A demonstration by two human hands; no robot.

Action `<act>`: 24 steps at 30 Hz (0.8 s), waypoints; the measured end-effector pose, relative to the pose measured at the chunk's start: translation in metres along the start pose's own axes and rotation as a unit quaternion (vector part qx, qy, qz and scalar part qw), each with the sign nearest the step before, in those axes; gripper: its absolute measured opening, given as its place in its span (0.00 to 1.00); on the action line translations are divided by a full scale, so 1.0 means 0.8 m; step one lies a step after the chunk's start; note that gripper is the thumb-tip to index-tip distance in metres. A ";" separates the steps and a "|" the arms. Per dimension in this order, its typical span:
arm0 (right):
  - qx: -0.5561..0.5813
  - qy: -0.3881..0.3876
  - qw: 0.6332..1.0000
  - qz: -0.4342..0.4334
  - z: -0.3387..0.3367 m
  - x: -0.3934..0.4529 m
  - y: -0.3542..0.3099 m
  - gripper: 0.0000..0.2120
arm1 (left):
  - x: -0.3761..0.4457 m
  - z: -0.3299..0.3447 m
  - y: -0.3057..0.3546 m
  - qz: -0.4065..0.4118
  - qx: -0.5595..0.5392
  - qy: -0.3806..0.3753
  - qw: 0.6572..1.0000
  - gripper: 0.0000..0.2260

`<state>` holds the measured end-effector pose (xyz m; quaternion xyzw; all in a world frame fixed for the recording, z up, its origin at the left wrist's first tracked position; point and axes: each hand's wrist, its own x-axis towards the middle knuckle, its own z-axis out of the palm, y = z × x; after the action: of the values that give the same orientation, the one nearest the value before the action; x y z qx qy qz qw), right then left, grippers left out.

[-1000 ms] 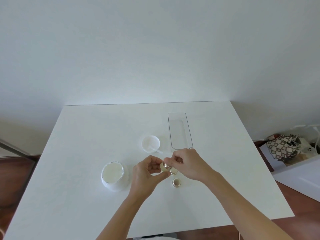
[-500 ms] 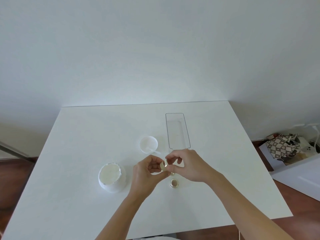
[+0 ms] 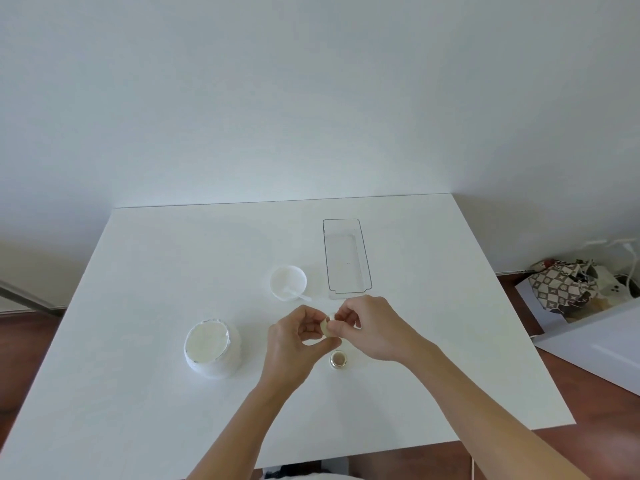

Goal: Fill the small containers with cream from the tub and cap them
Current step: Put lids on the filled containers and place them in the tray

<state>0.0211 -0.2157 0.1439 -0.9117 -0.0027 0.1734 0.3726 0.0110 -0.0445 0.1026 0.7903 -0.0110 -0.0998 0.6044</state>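
A small jar (image 3: 327, 326) is being held between the two hands just above the table (image 3: 138, 271), and by the look of it a cap is being twisted on or off; which of the two cannot be told, since the fingers are covering most of it. The jar is being pinched by the left hand (image 3: 294, 336) between thumb and curled fingers, while its top is being gripped by the fingertips of the right hand (image 3: 367, 327). The two hands are being kept touching around it.

A second small jar (image 3: 338, 359) is being left open on the table just below the hands, nearer the right one. The tub of cream (image 3: 211, 346) is standing uncovered to the left of the left hand, close by but apart from it. A round white lid (image 3: 288, 283) with a small spatula (image 3: 298, 295) resting on it is lying beyond the hands, beside a clear tray (image 3: 346, 258).

If a cap is being removed, the spatula is likely to be needed next; if fastened, the open jar is likely to be taken up. A steady pinch is being called for, the jar being small and smooth.
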 end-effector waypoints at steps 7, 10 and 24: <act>0.053 -0.015 0.998 0.043 -0.005 -0.002 0.029 0.10 | 0.001 0.027 -0.007 0.011 0.008 -0.001 1.000 0.15; 0.094 -0.010 0.994 0.061 -0.010 0.001 0.045 0.09 | 0.007 0.035 -0.012 0.003 0.009 -0.017 1.000 0.18; -0.047 0.082 0.995 -0.026 -0.048 0.090 0.099 0.08 | 0.065 0.042 -0.072 0.003 0.287 -0.178 0.941 0.31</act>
<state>0.0911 -0.2890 0.0928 -0.9390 -0.0037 0.0876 0.3324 0.0503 -0.0679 0.0313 0.8996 -0.1487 -0.2293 0.3406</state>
